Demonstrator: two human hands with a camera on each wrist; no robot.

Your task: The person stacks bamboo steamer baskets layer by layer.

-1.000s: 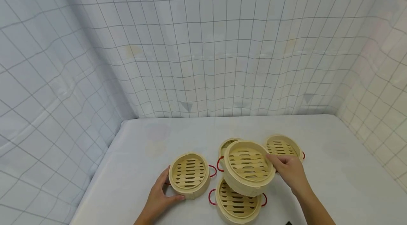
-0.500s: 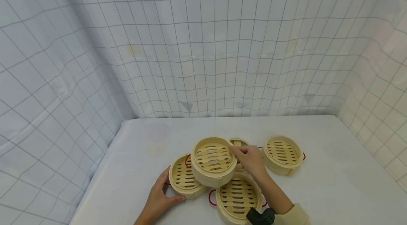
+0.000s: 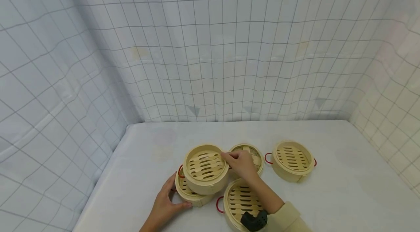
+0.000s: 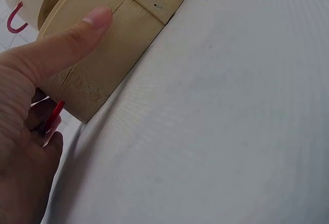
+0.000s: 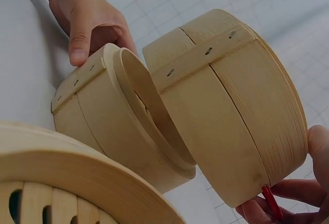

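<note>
A round bamboo steamer basket (image 3: 196, 201) with a slatted bottom stands on the white table. My left hand (image 3: 165, 201) holds its left side, the thumb on the front wall and the fingers near a red handle. Above it, tilted, is a second steamer basket (image 3: 204, 187), pinched at its right rim by my right hand (image 3: 242, 163). In the right wrist view the upper basket (image 5: 221, 111) leans over the lower basket (image 5: 108, 116), close to its rim; whether they touch I cannot tell.
Another steamer basket (image 3: 231, 212) stands in front, partly under the right forearm. A round bamboo piece (image 3: 258, 157) with crossing strips lies behind the right hand. Farther right stands one more steamer basket (image 3: 290, 176) with red handles. Grid-patterned curtains (image 3: 216, 61) enclose the table.
My right hand has carried its steamer basket leftward, from above the front basket to over the one at my left hand. The left hand has stayed in place.
</note>
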